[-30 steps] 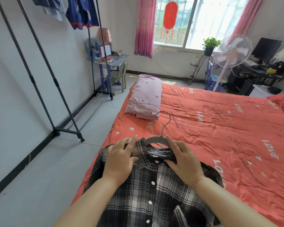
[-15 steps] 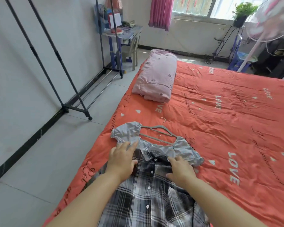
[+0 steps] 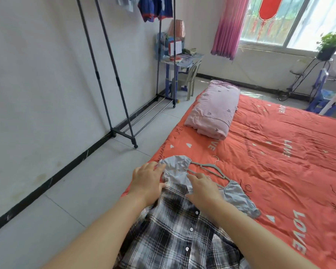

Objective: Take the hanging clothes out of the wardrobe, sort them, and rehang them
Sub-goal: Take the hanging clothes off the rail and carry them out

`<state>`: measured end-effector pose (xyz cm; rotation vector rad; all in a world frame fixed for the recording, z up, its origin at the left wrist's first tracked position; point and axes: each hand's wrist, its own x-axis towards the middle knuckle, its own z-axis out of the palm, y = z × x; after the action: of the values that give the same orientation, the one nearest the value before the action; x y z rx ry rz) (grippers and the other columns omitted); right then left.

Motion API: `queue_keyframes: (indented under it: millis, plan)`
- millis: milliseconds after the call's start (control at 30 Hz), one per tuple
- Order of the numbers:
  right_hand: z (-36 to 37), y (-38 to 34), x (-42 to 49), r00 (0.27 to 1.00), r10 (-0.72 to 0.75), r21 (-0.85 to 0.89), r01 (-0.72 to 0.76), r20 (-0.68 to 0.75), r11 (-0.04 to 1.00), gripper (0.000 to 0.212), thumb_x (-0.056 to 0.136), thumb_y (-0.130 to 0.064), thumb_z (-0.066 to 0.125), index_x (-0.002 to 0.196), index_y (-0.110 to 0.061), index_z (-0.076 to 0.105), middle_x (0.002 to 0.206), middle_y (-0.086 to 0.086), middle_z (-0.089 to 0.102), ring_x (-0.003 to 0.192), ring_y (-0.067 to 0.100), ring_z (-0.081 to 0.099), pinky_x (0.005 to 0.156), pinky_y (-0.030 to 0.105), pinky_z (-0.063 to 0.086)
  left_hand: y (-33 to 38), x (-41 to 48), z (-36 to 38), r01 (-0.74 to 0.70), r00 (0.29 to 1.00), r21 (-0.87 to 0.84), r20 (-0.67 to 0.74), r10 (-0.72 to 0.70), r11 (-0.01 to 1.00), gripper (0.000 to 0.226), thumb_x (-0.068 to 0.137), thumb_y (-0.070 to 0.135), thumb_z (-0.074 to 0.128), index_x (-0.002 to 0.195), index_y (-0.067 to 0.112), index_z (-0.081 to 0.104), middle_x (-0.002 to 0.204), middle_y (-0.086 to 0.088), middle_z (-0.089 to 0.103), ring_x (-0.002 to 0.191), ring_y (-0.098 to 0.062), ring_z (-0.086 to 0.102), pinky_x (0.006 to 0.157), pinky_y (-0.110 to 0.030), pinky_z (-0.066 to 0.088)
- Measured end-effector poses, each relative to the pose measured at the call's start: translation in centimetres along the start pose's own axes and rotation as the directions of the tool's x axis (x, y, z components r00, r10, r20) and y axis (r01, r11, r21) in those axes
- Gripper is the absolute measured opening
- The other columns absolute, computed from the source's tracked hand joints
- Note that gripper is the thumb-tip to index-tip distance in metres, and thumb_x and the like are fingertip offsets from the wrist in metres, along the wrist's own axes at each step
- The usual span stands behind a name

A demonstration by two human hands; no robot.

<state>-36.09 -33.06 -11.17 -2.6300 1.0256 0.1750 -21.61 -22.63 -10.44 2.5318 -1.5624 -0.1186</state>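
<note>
Left hand moved up, crumpled grey top

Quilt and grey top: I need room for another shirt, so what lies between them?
Head view: only bare bedspread lies between quilt and grey top; the hanger pokes in.

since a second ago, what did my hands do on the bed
Both hands left the plaid shirt collar and moved forward onto the grey top: left hand at its sleeve, right hand on its middle by the hanger. Shirt and pink quilt stayed on the bed.
</note>
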Motion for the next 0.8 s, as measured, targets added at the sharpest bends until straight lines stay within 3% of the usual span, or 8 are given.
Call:
queue_keyframes:
  millis: [200, 333, 533, 667, 800]
  plan:
    - [-2.5, -9.9, -1.0, 0.967, -0.251, -0.013, 0.251, -0.046, 0.968, 0.062, 0.088, -0.027, 0.060, 0.143, -0.021, 0.031, 0.140, 0.003, 0.039, 0.127, 0.023, 0.038, 0.108, 0.037, 0.033, -6.7, -6.8, -5.8, 0.201, 0.978, 0.074, -0.079, -0.195, 0.977, 0.059, 0.093, 0.039, 0.049, 0.145, 0.024, 0.025, 0.146, 0.002, 0.032, 0.134, -0.017, 0.029, 0.107, -0.034, 0.022]
    - [-3.1, -18.0, -2.8, 0.908, -0.417, -0.056, 0.415, -0.037, 0.908, 0.065, 0.090, -0.030, 0.058, 0.145, -0.020, 0.026, 0.142, 0.003, 0.036, 0.129, 0.024, 0.036, 0.107, 0.037, 0.033, -12.6, -13.7, -9.4, 0.387, 0.917, 0.075, -0.138, -0.374, 0.919, 0.057, 0.092, 0.036, 0.051, 0.143, 0.025, 0.029, 0.144, 0.002, 0.034, 0.133, -0.019, 0.029, 0.106, -0.035, 0.023]
    - [-2.2, -31.8, -7.8, 0.755, -0.656, -0.098, 0.652, -0.015, 0.752, 0.065, 0.092, -0.033, 0.055, 0.147, -0.021, 0.023, 0.144, 0.001, 0.033, 0.130, 0.022, 0.034, 0.107, 0.033, 0.030, -20.1, -26.8, -14.8, 0.604, 0.777, 0.050, -0.256, -0.574, 0.795, 0.053, 0.094, 0.037, 0.048, 0.143, 0.024, 0.031, 0.142, 0.000, 0.035, 0.129, -0.020, 0.032, 0.102, -0.034, 0.026]
    - [-0.4, -41.7, -13.1, 0.623, -0.782, -0.122, 0.777, 0.010, 0.618, 0.063, 0.092, -0.034, 0.054, 0.146, -0.022, 0.024, 0.143, -0.001, 0.034, 0.128, 0.020, 0.036, 0.106, 0.032, 0.031, -24.4, -37.4, -17.4, 0.729, 0.648, 0.012, -0.335, -0.684, 0.684, 0.055, 0.092, 0.037, 0.050, 0.142, 0.026, 0.032, 0.139, 0.002, 0.038, 0.127, -0.019, 0.034, 0.097, -0.033, 0.028]
    - [2.3, -51.6, -20.2, 0.498, -0.866, -0.146, 0.861, 0.046, 0.487, 0.060, 0.091, -0.033, 0.054, 0.144, -0.023, 0.028, 0.140, -0.001, 0.037, 0.124, 0.020, 0.040, 0.102, 0.031, 0.034, -28.1, -49.6, -19.4, 0.841, 0.514, 0.019, -0.344, -0.786, 0.541, 0.059, 0.091, 0.039, 0.050, 0.144, 0.027, 0.028, 0.139, 0.003, 0.039, 0.128, -0.019, 0.036, 0.102, -0.036, 0.029]
